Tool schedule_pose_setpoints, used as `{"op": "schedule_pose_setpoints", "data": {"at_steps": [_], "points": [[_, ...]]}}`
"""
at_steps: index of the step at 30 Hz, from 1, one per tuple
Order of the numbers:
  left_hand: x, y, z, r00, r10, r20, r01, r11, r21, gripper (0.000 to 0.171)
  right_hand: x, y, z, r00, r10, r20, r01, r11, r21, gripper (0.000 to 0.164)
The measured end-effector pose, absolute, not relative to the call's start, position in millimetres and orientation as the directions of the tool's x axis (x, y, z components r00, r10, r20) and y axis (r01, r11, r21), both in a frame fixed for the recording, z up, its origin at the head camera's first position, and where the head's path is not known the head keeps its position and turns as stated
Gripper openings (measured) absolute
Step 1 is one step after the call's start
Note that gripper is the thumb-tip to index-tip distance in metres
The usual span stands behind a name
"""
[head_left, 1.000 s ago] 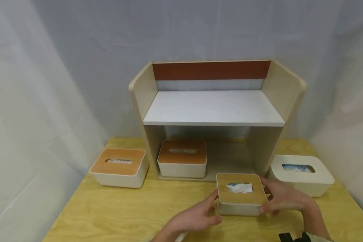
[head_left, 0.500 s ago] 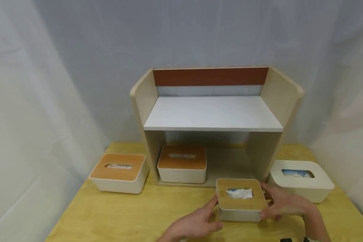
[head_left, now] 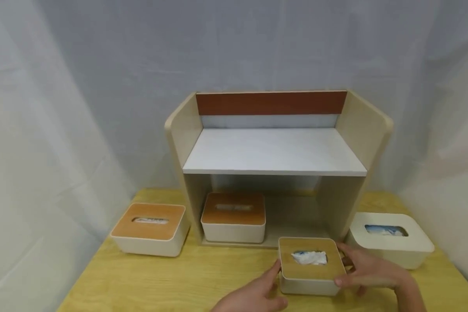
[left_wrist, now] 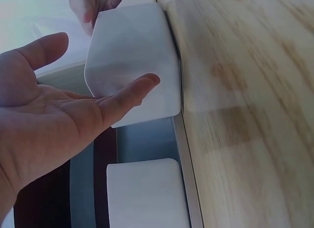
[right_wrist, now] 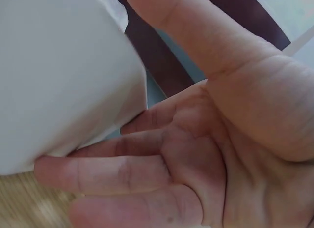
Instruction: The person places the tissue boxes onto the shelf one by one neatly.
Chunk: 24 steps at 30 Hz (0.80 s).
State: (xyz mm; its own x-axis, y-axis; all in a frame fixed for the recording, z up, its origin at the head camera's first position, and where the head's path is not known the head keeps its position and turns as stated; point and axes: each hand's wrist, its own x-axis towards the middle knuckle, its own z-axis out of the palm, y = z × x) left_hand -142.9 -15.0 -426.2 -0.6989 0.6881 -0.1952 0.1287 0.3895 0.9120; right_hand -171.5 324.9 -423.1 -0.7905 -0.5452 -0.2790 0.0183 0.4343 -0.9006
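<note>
A cream tissue box with a light wood lid and white tissue in its slot sits before the shelf's right half, its far edge overlapping the shelf's base. My left hand touches its left side with extended fingers; in the left wrist view the thumb stands off the box. On the right side my right hand grips the box, thumb at the near corner and forefinger at the far one. In the right wrist view its fingers reach along the box's lower edge.
A two-tier shelf stands at the back of the wooden table. A brown-lidded tissue box occupies its lower left. An orange-lidded tissue box stands left of it, an all-cream tissue box right of it, close to my right hand.
The head view has tilted up slightly, so everything appears lower in it. Both hands keep their places on the light-lidded tissue box, which stays put relative to the shelf.
</note>
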Motion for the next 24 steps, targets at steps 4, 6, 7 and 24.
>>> {"op": "schedule_pose_setpoints", "data": {"at_steps": [4, 6, 7, 24], "points": [[-144.0, -15.3, -424.3, -0.687, 0.699, -0.198, 0.138, 0.393, 0.909, 0.087, -169.6, 325.1, -420.9, -0.785, -0.543, -0.298, 0.047, 0.428, -0.903, 0.096], [-144.0, -16.9, -424.6, -0.688, 0.698, -0.201, 0.14, 0.4, 0.906, 0.088, -169.1, 323.4, -421.8, -0.783, -0.546, -0.297, 0.058, 0.412, -0.91, 0.094], [-144.3, -17.6, -425.1, -0.685, 0.7, -0.203, 0.135, 0.396, 0.908, 0.088, -169.0, 322.5, -422.2, -0.783, -0.547, -0.296, 0.061, 0.407, -0.912, 0.093], [-142.7, -13.5, -425.4, -0.692, 0.673, -0.261, 0.031, 0.389, 0.921, 0.088, -165.9, 308.8, -410.5, -0.805, -0.526, -0.276, -0.011, 0.477, -0.879, 0.094]]}}
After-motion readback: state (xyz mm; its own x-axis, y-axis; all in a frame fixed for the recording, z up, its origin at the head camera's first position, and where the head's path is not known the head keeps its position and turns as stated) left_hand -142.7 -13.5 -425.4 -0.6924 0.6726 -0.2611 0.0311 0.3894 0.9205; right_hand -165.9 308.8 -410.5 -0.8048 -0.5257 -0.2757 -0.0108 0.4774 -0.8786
